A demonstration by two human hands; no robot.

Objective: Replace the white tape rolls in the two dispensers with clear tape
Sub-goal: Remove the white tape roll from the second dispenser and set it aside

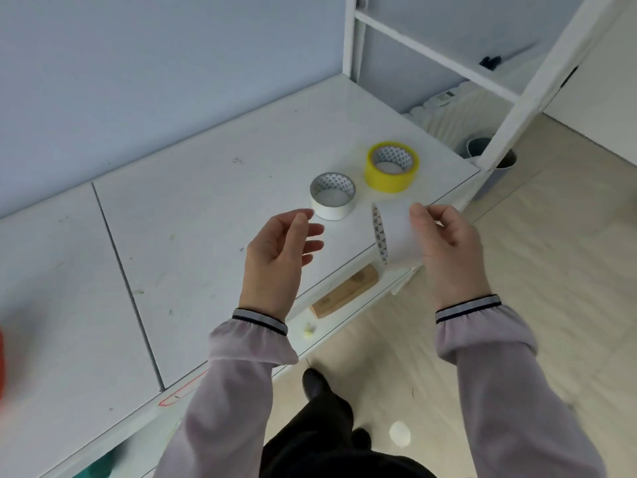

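My right hand (448, 243) holds a white tape roll (396, 232) on edge above the table's front edge, fingers wrapped over its outer face. My left hand (279, 250) hovers open beside it, palm turned toward the roll, holding nothing. On the white table (206, 219) lie a second white tape roll (332, 196) flat, just beyond my left fingertips, and a yellowish clear tape roll (392, 166) flat to its right. A red object (1, 367) shows blurred at the far left edge; no dispenser is clearly visible.
A wooden block (344, 291) lies on a ledge under the table's front edge. A white metal frame (517, 98) rises at the table's right end, with a grey bin (482, 150) behind it. Pale floor and my dark shoes (317, 384) are below.
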